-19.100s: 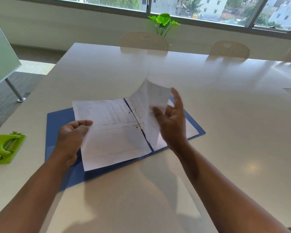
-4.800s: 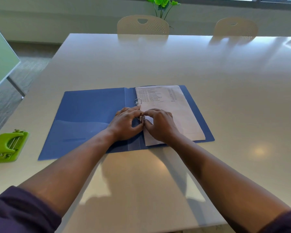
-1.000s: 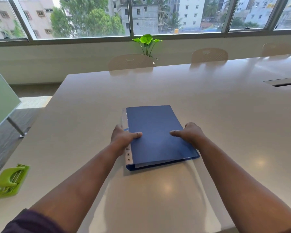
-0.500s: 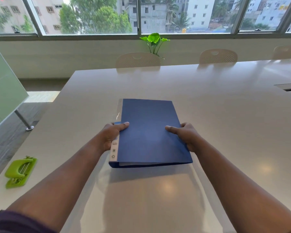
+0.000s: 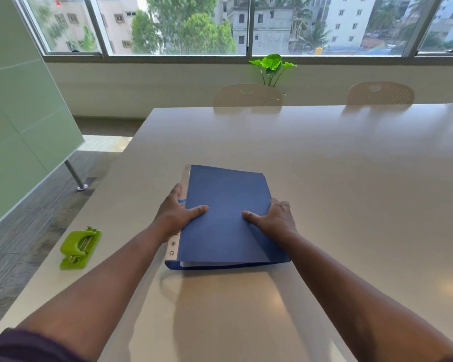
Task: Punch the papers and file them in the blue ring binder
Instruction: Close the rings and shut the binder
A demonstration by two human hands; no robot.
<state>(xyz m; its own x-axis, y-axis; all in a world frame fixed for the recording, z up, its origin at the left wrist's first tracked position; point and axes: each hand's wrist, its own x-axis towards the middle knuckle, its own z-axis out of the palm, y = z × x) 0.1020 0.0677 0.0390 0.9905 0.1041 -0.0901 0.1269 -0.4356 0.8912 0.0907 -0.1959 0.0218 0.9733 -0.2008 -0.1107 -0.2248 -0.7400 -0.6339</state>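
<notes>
We see the blue ring binder (image 5: 228, 218) lying closed and flat on the smooth, glossy white table (image 5: 351, 178), near its middle, its matte rectangular cover turned slightly askew. A pale strip runs down the spine on the left, with small printed symbols at its near end. White paper edges (image 5: 220, 263) show as a thin line between the covers at the near side.

Our left hand (image 5: 177, 214) grips the spine edge, thumb laid flat on the cover and fingers reaching along and around the spine. Our right hand (image 5: 275, 218) holds the right edge, thumb pressed on the cover and fingers curled over the edge.

A lime-green plastic hole punch (image 5: 80, 248) with a rounded lever sits well to the left, near the table's left edge. At the far side stand two cream perforated chair backs (image 5: 247, 95), with a broad-leaved green plant (image 5: 272, 64) behind them beneath the window (image 5: 181, 24).
</notes>
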